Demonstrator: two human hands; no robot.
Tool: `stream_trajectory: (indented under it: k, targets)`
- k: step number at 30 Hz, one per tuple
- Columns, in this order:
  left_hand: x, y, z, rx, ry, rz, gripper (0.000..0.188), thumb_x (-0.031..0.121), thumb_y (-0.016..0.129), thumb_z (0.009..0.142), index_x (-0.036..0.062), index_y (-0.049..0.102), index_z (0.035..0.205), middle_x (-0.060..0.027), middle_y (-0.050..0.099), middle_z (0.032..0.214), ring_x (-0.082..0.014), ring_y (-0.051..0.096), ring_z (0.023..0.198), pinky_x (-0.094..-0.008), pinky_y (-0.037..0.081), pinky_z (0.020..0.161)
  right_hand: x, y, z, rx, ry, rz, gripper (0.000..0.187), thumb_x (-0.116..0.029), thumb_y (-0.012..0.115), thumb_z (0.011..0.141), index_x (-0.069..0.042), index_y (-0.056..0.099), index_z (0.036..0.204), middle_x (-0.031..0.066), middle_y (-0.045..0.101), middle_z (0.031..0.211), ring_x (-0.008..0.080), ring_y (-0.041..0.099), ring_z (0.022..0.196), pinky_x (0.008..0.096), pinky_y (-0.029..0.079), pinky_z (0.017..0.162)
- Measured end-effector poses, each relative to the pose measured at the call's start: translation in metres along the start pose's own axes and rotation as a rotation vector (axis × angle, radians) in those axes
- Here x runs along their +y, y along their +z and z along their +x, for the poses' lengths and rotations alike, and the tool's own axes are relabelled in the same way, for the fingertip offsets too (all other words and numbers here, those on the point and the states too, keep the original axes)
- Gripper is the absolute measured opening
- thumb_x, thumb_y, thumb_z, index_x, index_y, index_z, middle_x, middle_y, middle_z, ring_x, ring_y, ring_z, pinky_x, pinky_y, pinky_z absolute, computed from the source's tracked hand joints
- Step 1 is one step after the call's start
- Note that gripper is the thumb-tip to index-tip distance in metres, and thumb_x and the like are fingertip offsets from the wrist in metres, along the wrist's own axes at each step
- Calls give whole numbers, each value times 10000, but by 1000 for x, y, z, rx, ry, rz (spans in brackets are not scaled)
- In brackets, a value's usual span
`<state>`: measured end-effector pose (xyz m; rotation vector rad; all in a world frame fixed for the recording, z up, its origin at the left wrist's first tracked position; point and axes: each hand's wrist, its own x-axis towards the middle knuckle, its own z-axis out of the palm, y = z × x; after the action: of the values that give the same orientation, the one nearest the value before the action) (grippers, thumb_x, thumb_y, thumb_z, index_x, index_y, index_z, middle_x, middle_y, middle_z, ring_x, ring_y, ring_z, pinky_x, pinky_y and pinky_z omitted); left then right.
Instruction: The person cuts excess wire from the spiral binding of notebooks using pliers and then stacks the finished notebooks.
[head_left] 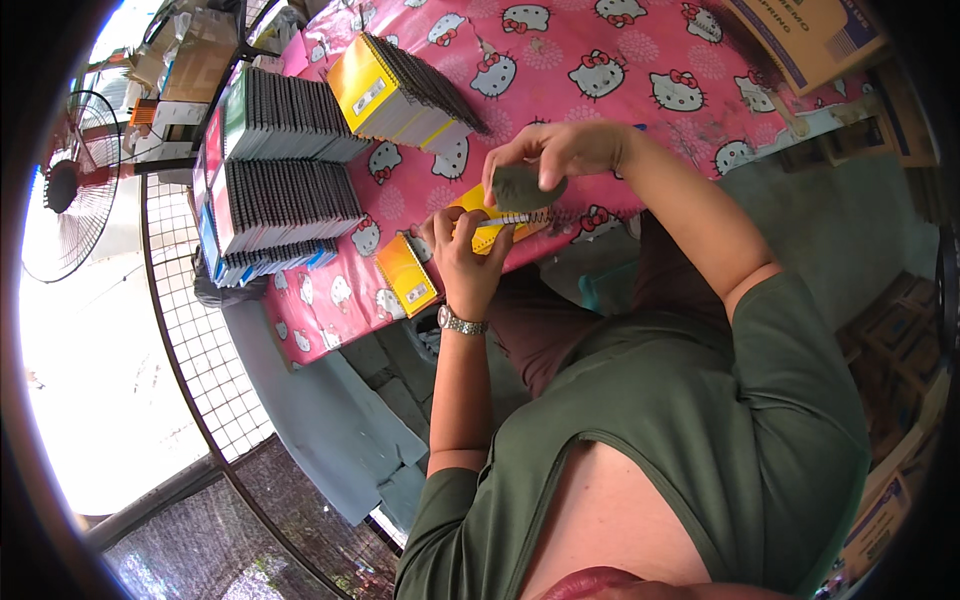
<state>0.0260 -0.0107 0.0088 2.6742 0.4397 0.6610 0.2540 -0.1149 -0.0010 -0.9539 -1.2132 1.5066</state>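
So, well left of the yellow notebook: square-edged stacks of spiral notebooks, black coils out; beyond its left end, a yellow-covered stack; nearer left, a small flat yellow pad by the table edge; left hand has fingers and thumb closed on the notebook, which sits near that edge; right hand is curled shut just above its coil, gripping a dark rounded piece, can't tell what material; past the notebook there's roomy, shiny pink tablecloth.

Head-worn fisheye view, facing down; near the hands, table beyond
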Motion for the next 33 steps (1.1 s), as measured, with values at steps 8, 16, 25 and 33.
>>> stream_trajectory:
  k: [8, 16, 25, 33]
  targets:
    - [-3, -1, 4, 36, 31, -28, 295, 144, 825, 692, 53, 638, 901, -117, 592, 970, -319, 508, 968, -426, 420, 852, -14, 3, 7, -121, -18, 165, 537, -227, 675, 708, 25, 644, 1181, 62, 632, 1083, 152, 595, 974, 294, 460, 882]
    - [-10, 9, -2, 122, 23, -15, 327, 179, 847, 706, 48, 627, 910, -113, 589, 936, -326, 512, 958, -443, 421, 833, 10, -11, 11, -36, 34, 101, 543, -205, 704, 734, 3, 630, 1230, 83, 604, 1185, 185, 554, 1130, 336, 438, 969]
    - [1, 13, -8, 229, -39, 81, 324, 190, 818, 745, 53, 602, 943, -127, 582, 974, -342, 504, 994, -461, 411, 874, -22, 0, 6, 405, -51, -1028, 467, -312, 724, 835, -66, 629, 1221, 133, 632, 1177, 299, 600, 1122, 405, 473, 974]
    - [8, 19, -11, 274, -102, 102, 302, 164, 780, 746, 49, 608, 967, -134, 573, 966, -360, 503, 978, -465, 410, 879, -5, 91, 8, 705, -199, -1376, 139, -182, 648, 871, -48, 641, 908, 77, 634, 913, 230, 630, 917, 342, 440, 855]
